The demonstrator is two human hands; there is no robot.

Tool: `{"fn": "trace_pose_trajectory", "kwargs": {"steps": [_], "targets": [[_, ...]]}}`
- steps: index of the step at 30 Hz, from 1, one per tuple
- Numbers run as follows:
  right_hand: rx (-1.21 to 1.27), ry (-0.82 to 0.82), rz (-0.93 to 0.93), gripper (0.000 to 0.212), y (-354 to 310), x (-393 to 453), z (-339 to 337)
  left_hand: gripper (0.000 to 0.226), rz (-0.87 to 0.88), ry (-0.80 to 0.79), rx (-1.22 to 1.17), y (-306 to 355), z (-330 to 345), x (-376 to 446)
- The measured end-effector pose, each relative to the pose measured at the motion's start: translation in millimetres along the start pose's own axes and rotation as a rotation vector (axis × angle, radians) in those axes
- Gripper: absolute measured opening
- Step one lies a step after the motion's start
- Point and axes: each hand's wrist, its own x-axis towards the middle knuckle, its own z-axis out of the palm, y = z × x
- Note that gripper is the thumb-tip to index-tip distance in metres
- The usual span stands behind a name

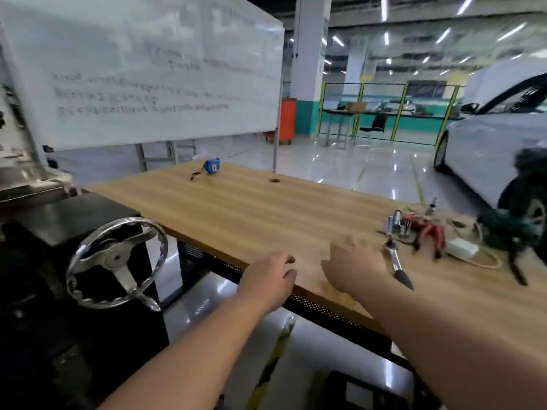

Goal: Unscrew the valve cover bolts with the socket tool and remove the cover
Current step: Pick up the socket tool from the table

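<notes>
While my left hand (pixel 270 276) is hanging loosely curled at the table (pixel 236 208) edge, my right hand (pixel 353 266) is reaching out — fingers relaxed, gripping nothing — just beside the ratchet (pixel 395 258) lying on that table.

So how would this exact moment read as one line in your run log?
phase: reaching for tool | right hand: open, near ratchet wrench, not touching | left hand: open at wooden table edge | valve cover: not visible

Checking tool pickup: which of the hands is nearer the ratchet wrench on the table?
Right. The right hand hovers just left of the ratchet wrench; the left hand is farther left, at the table edge.
</notes>
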Motion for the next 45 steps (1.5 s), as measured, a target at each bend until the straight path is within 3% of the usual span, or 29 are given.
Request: {"fn": "trace_pose_trajectory", "kwargs": {"steps": [2, 6, 11, 13, 15, 18, 23, 28, 31, 34, 39, 43, 45], "targets": [[-0.035, -0.07, 0.067, 0.034, 12.0, -1.4, 0.7, 0.041, 0.01, -0.042, 0.052, 4.9, 5.8, 4.4], [-0.053, -0.103, 0.029, 0.033, 16.7, -1.2, 11.7, 0.041, 0.012, -0.067, 0.055, 5.3, 13.9, 7.6], [0.092, -0.077, 0.097, 0.068, 7.9, 7.6, 23.3, 0.042, -0.004, -0.094, 0.072, -7.0, 6.3, 6.2], [0.237, -0.073, 0.127, 0.066, 3.1, 8.2, 24.5, 0.043, -0.018, -0.096, 0.046, -12.2, 2.4, 6.6], [0.377, -0.043, 0.137, 0.051, -5.3, 5.2, 19.5, 0.044, -0.045, -0.092, -0.016, -16.3, -1.7, 6.6], [0.486, 0.061, 0.013, 0.031, -31.1, -7.3, 2.8, 0.054, -0.048, -0.024, -0.058, -20.7, -11.5, 4.1], [0.812, 0.271, -0.35, 0.017, -87.4, -27.4, -49.6, 0.076, 0.032, 0.41, 0.395, -32.7, -61.4, -8.6], [1.15, 0.312, -0.528, 0.023, -148.9, -40.0, -110.9, 0.031, 0.032, 0.771, 0.389, -58.6, -147.7, -39.8], [1.231, 0.301, -0.615, 0.022, -181.4, -48.8, -131.5, 0.033, -0.025, 0.903, 0.397, -76.7, -189.6, -72.6], [1.265, 0.253, -0.761, 0.026, -219.7, -66.6, -142.4, 0.047, -0.121, 0.929, 0.503, -96.1, -219.9, -109.2], [1.252, 0.12, -0.963, 0.029, -280.1, -99.0, -156.3, 0.042, -0.175, 0.956, 0.669, -120.9, -272.7, -169.8], [1.318, 0.047, -1.095, 0.017, -307.6, -121.2, -169.1, 0.03, -0.208, 0.815, 0.787, -136.5, -312.4, -209.9], [1.435, 0.017, -1.124, 0.025, -318.7, -130.1, -177.5, 0.029, -0.174, 0.716, 0.801, -138.4, -326.9, -220.1]]}}
